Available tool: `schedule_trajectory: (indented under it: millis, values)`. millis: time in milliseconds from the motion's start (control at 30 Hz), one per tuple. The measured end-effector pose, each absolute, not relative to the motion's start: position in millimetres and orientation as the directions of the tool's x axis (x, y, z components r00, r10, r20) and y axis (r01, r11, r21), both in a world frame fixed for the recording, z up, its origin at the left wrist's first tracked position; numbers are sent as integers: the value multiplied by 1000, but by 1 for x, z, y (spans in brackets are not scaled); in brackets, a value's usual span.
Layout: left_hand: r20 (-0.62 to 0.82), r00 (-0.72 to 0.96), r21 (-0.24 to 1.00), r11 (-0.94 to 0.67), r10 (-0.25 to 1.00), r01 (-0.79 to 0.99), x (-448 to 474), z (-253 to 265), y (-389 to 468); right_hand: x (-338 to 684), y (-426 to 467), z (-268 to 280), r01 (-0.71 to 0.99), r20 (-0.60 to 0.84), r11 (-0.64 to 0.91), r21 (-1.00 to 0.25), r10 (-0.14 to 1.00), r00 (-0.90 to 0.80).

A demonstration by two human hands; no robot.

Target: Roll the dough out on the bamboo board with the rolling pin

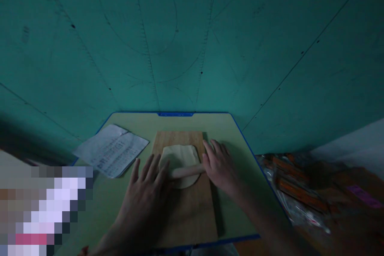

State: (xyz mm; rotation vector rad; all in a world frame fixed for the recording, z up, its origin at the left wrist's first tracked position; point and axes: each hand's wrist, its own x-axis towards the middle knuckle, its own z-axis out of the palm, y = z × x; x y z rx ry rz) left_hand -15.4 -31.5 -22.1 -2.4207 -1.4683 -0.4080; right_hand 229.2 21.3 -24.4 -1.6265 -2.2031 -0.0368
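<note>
A pale, flattened piece of dough [179,155] lies on a wooden board [192,220]. Across its lower part rests a wooden rolling pin [187,171], tilted slightly up to the right. My left hand [148,184] lies over the pin's left end with its fingers stretched out and spread. At the right end, my right hand [220,164] covers the tip, also with its fingers stretched forward. Neither hand wraps its fingers round the pin. Both ends of the pin are hidden by the hands.
The board sits on a pale folding table [135,120] with a blue edge. Printed paper sheets [111,150] lie at its left. A green marked wall [180,48] stands behind. Plastic-wrapped orange packages [300,188] and cardboard boxes [357,184] are to the right.
</note>
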Motion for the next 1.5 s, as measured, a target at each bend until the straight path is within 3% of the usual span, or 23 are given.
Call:
schedule_trajectory:
  millis: [167, 300, 433, 567, 700, 933, 1233, 1400, 1500]
  values:
    - [397, 380, -49, -394, 835, 918, -12, -27, -12, 219, 67, -24, 913, 251, 286, -292, 944, -215]
    - [373, 297, 33, -333, 879, 942, -13, -24, 6, 201, 116, -16, 926, 225, 259, -276, 954, -200]
    - [397, 340, 44, -388, 853, 921, -20, -24, 7, 181, 147, -7, 935, 214, 245, -256, 958, -192]
    - [432, 396, 15, -445, 810, 895, -19, -25, -17, 191, 128, -17, 916, 261, 280, -287, 943, -206]
    - [375, 427, 19, -468, 822, 884, -4, -24, -37, 220, 96, -34, 887, 288, 305, -347, 935, -209]
    - [372, 412, 41, -458, 832, 888, -7, -26, -26, 191, 141, -22, 913, 211, 192, -360, 970, -120]
    - [405, 347, 151, -436, 846, 887, -3, -30, -39, 157, 167, -15, 881, 326, 301, -365, 928, -182]
    - [333, 485, 103, -543, 808, 833, 20, -29, -45, 199, 132, -26, 849, 352, 334, -410, 916, -191]
    - [311, 506, 78, -552, 805, 830, 27, -28, -44, 205, 120, -27, 828, 287, 374, -418, 919, -271]
